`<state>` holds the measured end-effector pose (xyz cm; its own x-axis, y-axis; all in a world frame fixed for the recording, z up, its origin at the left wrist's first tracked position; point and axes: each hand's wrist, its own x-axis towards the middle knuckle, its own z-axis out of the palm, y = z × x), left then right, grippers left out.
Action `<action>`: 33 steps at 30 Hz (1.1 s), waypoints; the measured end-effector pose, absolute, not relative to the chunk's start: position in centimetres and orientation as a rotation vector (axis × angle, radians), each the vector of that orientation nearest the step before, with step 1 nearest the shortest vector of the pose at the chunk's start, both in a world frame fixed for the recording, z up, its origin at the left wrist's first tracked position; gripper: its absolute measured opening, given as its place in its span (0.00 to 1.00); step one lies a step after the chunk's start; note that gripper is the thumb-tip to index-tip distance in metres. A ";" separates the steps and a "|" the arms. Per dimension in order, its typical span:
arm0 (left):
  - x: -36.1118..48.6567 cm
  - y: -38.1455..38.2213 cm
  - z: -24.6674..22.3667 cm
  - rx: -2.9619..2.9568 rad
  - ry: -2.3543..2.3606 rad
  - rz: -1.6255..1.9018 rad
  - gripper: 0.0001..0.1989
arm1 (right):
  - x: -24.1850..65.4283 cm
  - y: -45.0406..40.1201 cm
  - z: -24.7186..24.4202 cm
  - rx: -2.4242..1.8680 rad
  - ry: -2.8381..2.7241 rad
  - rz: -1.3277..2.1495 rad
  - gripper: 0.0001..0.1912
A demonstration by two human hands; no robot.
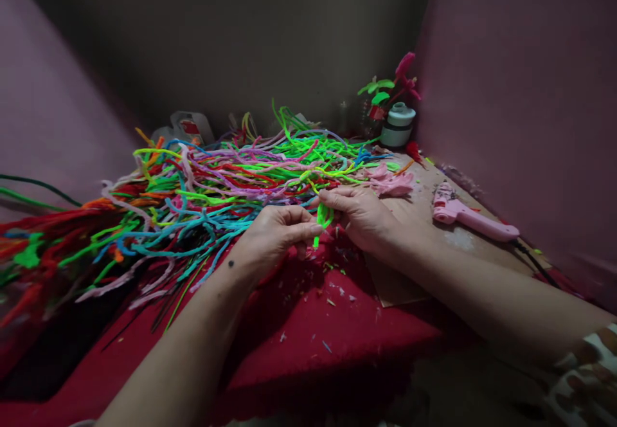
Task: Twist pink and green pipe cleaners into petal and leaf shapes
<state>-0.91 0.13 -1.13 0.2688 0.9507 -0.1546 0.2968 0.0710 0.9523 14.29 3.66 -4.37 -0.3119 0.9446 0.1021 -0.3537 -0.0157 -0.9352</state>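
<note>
A small looped piece of bright green pipe cleaner (324, 216) is pinched between my two hands, near the middle of the view. My left hand (283, 229) grips its lower part between thumb and fingertips, and a short green end sticks out below. On the other side, my right hand (357, 215) holds the top of the loop with thumb and index finger. Just behind both hands lies a big tangled pile of colourful pipe cleaners (231, 182), in green, pink, red, blue, orange and purple.
A pink glue gun (475, 220) lies on a board (419, 221) at the right. Behind stand a white-lidded jar (399, 125) and fuzzy pink and green flowers (405, 73). Scraps dot the red cloth (308, 330). Walls rise on both sides.
</note>
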 end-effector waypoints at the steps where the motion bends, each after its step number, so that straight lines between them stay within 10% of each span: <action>1: -1.0 0.1 -1.1 1.441 1.223 0.721 0.09 | 14.3 3.6 -4.2 -0.759 -1.192 1.543 0.14; 33: -2.4 0.5 -0.6 1.418 1.131 1.009 0.06 | 14.0 1.3 -2.6 -0.868 -1.517 1.643 0.17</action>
